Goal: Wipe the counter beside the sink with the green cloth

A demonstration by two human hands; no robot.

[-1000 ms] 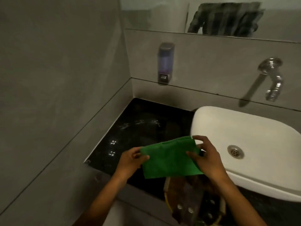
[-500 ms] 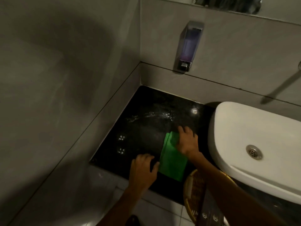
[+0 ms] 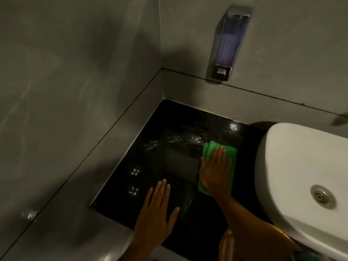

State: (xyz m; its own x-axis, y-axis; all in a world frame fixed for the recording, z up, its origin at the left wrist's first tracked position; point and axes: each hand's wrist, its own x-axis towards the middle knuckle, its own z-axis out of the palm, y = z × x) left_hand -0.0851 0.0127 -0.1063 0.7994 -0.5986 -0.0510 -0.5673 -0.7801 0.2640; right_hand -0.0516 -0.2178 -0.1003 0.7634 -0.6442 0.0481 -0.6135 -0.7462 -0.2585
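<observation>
Green cloth flat on the black table, right hand pressing it down

We're looking down at a glossy black table point(image 3: 169, 166) tucked in a grey-walled corner, and the folded green cloth point(image 3: 230, 157) sits toward 3 o'clock on it, just beside the white sink point(image 3: 293, 157). Our right hand point(image 3: 216, 172) lies on top of the cloth, palm down, fingers point(image 3: 220, 153) stretched out and close together, not gripping anything. Our left hand point(image 3: 156, 217) is flat on the bare table near the 6 o'clock edge, fingers spread a bit, nothing in it, well apart from the cloth. Wet streaks point(image 3: 178, 140) shine at about 12 o'clock from the cloth's left side. A soap dispenser point(image 3: 228, 42) hangs on the back wall, up at 12.
</observation>
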